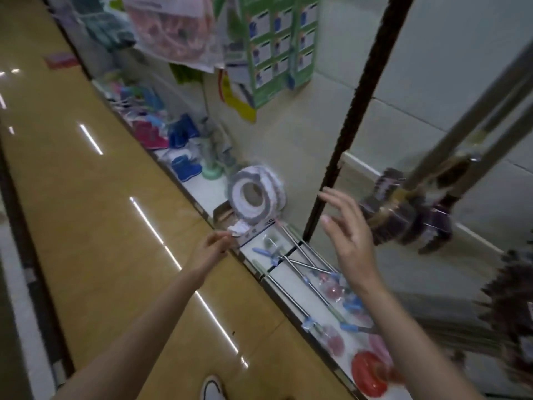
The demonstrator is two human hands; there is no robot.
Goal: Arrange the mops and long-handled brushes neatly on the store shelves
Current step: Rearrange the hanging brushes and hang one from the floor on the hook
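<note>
My right hand [350,235] is open and empty, fingers spread near a dark upright pole [354,111]. My left hand [215,245] pinches something at the shelf [207,197] edge; what, I cannot tell. Long-handled brushes [305,275] lie crossed on the shelf, so most arranging looks left.

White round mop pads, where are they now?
Head view, centre: the white round mop pads stand on the low shelf, just beyond the left hand and left of the dark pole.
</note>
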